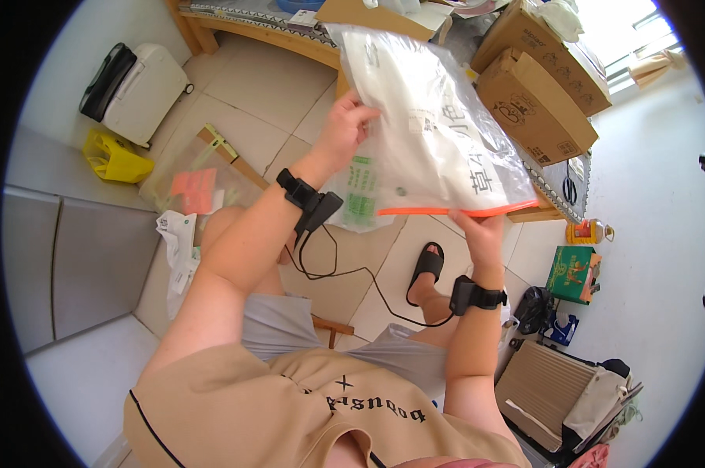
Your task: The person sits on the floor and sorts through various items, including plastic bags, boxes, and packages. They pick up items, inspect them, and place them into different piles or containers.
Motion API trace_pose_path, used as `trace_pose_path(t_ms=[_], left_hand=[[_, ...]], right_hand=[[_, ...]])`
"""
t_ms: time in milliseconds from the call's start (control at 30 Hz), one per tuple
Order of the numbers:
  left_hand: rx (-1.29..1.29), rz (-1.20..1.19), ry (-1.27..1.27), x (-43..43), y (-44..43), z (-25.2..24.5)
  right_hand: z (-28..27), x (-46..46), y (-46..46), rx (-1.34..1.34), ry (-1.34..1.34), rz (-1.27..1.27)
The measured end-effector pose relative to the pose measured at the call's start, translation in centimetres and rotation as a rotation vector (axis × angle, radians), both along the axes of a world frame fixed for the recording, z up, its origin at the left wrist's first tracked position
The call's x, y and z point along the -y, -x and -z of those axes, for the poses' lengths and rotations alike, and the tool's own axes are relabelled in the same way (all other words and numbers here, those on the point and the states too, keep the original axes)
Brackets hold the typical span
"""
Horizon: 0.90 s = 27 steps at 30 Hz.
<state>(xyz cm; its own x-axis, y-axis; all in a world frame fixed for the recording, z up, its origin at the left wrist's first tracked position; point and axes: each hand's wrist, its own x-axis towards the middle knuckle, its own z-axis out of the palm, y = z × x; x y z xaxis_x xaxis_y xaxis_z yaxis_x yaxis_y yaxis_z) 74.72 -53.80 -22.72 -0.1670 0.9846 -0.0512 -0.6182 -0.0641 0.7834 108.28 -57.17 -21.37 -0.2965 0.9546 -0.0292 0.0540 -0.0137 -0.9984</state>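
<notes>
A large clear plastic zip bag (428,140) with white contents is stretched out before me above the floor. Its orange zip strip (446,212) runs along the edge nearest me. My left hand (349,128) pinches the bag's left side between thumb and fingers. At the right part of the zip strip, my right hand (482,234) grips the edge, its fingers partly hidden beneath the bag. Dark printed characters and a small label show on the bag. Green print (361,199) appears on a transparent layer at its lower left. Black straps with cabled devices circle both wrists.
Cardboard boxes (534,108) stand on the wooden-framed table (259,24), with scissors (569,190) near its right corner. An oil bottle (589,232) and green box (573,274) line the right wall. Suitcases (148,88), a yellow bag (115,157) and plastic packaging (194,187) sit leftward.
</notes>
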Motion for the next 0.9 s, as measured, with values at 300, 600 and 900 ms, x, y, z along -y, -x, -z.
trace_pose_path(t_ms=[300, 600, 900], left_hand=[[0.129, 0.254, -0.116, 1.7, 3.6, -2.5], [-0.382, 0.189, -0.069, 2.4, 2.6, -1.5], [-0.614, 0.235, -0.289, 4.2, 1.6, -2.3]], right_hand=[[1.9, -1.4, -3.3, -0.994, 0.411, -0.494], [-1.9, -2.1, -0.6, -0.293, -0.105, -0.068], [-3.4, -1.7, 0.7, -0.104, -0.305, 0.077]])
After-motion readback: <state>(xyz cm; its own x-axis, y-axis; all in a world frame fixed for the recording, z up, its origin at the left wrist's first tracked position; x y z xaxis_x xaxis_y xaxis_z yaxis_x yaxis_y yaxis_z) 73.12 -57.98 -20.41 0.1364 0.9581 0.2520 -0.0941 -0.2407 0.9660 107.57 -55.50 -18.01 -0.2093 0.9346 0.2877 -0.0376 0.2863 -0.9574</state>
